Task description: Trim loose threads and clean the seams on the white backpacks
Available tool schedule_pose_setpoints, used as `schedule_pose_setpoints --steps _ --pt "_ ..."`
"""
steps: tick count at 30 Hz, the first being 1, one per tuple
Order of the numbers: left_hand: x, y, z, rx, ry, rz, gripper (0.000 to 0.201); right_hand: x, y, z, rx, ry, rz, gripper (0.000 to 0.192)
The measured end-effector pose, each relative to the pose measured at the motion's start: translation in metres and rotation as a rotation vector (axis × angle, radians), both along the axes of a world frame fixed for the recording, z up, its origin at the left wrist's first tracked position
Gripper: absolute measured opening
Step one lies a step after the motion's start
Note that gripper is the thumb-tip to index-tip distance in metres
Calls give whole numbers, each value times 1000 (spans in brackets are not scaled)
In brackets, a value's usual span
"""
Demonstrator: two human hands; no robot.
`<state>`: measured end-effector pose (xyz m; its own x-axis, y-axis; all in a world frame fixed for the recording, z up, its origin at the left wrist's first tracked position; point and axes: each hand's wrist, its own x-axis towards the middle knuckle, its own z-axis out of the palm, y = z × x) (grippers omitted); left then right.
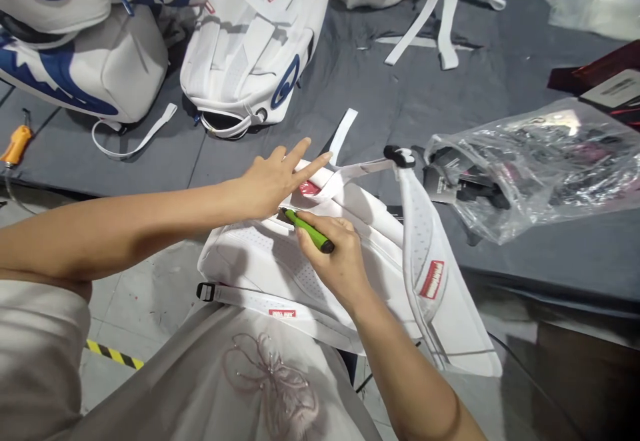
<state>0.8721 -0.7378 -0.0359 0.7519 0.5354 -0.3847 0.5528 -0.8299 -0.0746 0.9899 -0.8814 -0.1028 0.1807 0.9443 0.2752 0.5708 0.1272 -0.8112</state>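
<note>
A white backpack (267,264) lies across the table's front edge and against my lap, its strap side facing me. My right hand (335,254) is closed around a green pen-like tool (314,233) with black ends. The tool's tip touches or nearly touches the backpack just under my left hand (275,181). That left hand rests on the bag's upper edge with fingers stretched out and spread, beside a red label (309,189) and a white webbing strap (344,139). Its thumb is hidden. A shoulder strap with a red patch (431,279) hangs to the right.
Another white backpack (240,61) lies behind, with stacked white-and-blue bags (125,61) to its left. A clear plastic bag (540,167) of dark items sits at right on the dark table cover (375,87). An orange-handled tool (17,144) lies at far left.
</note>
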Motion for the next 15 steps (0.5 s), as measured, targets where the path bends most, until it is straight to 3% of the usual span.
schedule_pose_setpoints --steps 9,15 --pt "-8 24 -4 -160 -1 -70 126 11 -4 12 -30 -140 25 24" --pt "-8 30 -8 -171 -23 -85 124 7 5 11 -73 -51 25 20"
